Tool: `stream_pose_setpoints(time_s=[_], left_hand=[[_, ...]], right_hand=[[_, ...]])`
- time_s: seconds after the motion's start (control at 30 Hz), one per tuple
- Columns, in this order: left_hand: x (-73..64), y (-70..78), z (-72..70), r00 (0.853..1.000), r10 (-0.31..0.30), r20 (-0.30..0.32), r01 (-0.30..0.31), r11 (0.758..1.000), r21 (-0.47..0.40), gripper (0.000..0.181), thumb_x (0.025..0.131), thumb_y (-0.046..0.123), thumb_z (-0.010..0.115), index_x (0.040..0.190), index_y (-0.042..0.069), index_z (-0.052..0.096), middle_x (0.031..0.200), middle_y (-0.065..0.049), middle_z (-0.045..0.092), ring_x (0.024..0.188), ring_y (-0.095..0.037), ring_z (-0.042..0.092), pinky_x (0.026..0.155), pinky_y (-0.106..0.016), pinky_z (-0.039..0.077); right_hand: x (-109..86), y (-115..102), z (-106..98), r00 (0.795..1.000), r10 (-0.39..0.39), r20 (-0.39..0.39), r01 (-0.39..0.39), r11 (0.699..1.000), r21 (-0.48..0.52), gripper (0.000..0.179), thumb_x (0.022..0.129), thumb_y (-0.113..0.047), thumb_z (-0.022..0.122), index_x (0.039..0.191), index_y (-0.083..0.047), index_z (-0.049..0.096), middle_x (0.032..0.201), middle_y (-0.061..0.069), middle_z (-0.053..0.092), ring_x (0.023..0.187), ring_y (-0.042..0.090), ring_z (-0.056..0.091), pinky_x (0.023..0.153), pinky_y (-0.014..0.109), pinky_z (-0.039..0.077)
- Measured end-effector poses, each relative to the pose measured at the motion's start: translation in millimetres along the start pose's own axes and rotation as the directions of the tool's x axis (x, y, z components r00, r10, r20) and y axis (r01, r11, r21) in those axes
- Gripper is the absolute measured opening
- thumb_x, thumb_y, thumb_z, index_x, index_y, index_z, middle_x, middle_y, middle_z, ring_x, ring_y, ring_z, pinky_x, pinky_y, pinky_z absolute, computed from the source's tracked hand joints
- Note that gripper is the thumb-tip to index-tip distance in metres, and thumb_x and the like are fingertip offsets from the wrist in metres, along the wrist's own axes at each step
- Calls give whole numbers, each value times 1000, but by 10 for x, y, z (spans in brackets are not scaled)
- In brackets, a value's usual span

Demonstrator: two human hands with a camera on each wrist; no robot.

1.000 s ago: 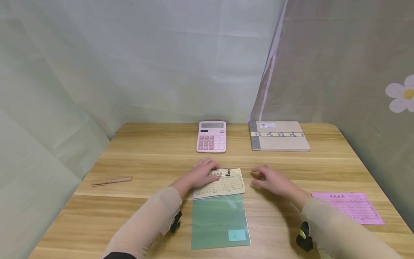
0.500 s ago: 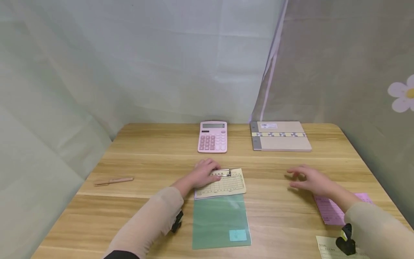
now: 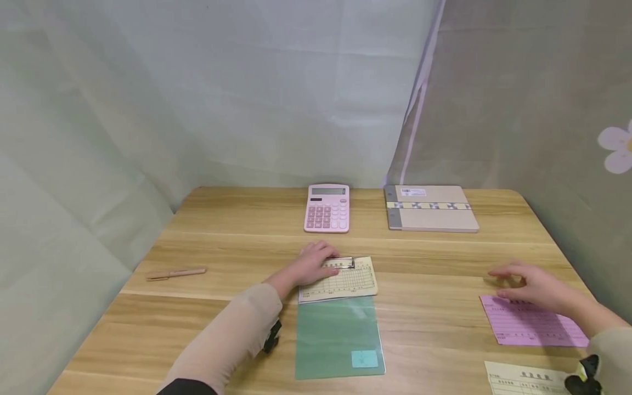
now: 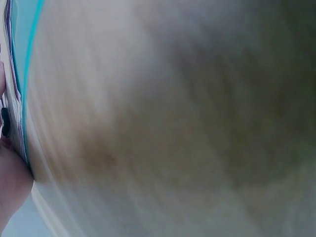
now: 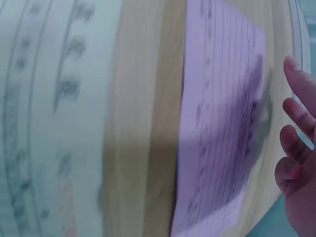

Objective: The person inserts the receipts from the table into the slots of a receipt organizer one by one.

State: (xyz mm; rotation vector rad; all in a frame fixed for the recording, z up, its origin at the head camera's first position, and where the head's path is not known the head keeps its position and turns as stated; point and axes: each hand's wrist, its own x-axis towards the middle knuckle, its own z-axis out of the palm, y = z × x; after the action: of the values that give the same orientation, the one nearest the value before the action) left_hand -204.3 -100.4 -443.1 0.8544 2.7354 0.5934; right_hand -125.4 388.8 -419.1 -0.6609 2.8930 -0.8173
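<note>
In the head view, a green clipboard [image 3: 336, 340] lies at the front middle of the table, with a metal clip [image 3: 348, 263] and a pale yellow printed form [image 3: 345, 282] at its top end. My left hand [image 3: 312, 264] holds it there, fingers over the top edge and thumb across the form beside the clip. Only a sliver of that hand and the clipboard's turquoise edge [image 4: 28, 74] shows in the left wrist view. Over the far edge of a pink printed form [image 3: 540, 323] hovers my right hand [image 3: 530, 284], fingers loosely bent and holding nothing.
Nearer the front right lies another yellow form [image 3: 525, 379], partly behind the right wrist camera. A pink calculator [image 3: 327, 208] and a beige album [image 3: 434, 211] stand along the back edge. Off to the left is a beige pen [image 3: 175, 274].
My right hand has moved right, away from the clipboard to above the pink form, uncovering the front-right yellow form. The left hand has stayed at the clip.
</note>
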Motion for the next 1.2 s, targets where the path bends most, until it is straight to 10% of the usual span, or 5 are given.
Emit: stream_pose_setpoints(time_s=[0.27, 0.53, 0.7, 0.87, 1.2], left_hand=[[15, 12, -9, 1000, 1, 11, -2, 1000, 11, 47, 89, 43, 59, 127, 17, 53, 128, -2, 49, 116, -21, 41, 101, -44, 27], [23, -6, 7, 1000, -1, 9, 1, 1000, 15, 47, 89, 45, 59, 127, 19, 53, 128, 0, 48, 116, -21, 40, 100, -43, 28], [25, -16, 14, 1000, -4, 12, 3, 1000, 24, 47, 89, 45, 58, 128, 19, 53, 129, -1, 48, 117, -21, 40, 100, -43, 28], [20, -19, 20, 1000, -11, 18, 10, 1000, 27, 48, 89, 46, 57, 128, 19, 52, 129, 0, 48, 117, -21, 40, 101, -44, 28], [4, -20, 22, 1000, -22, 13, 22, 1000, 14, 47, 89, 45, 58, 128, 19, 53, 128, 0, 48, 117, -20, 40, 101, -43, 27]], right_hand=[[-283, 204, -164, 984, 167, 56, -163, 984, -72, 41, 79, -22, 75, 112, 1, 64, 106, 15, 61, 76, -1, 44, 58, 24, 39], [-547, 441, -241, 982, 190, -19, -190, 963, -189, 35, 71, -24, 80, 99, -5, 70, 90, -16, 60, 78, -10, 42, 59, 23, 40], [-640, 527, -214, 978, 207, -35, -210, 957, -201, 29, 67, -25, 83, 89, -11, 70, 86, -10, 61, 81, -13, 41, 61, 22, 39], [-679, 564, -154, 973, 232, 13, -225, 953, -204, 31, 69, -26, 81, 93, -10, 69, 98, 15, 59, 89, 5, 48, 72, 36, 38], [-550, 475, -47, 992, 115, -58, -127, 950, -285, 33, 71, -26, 81, 97, -11, 69, 94, 16, 57, 85, 29, 53, 64, 34, 40]])
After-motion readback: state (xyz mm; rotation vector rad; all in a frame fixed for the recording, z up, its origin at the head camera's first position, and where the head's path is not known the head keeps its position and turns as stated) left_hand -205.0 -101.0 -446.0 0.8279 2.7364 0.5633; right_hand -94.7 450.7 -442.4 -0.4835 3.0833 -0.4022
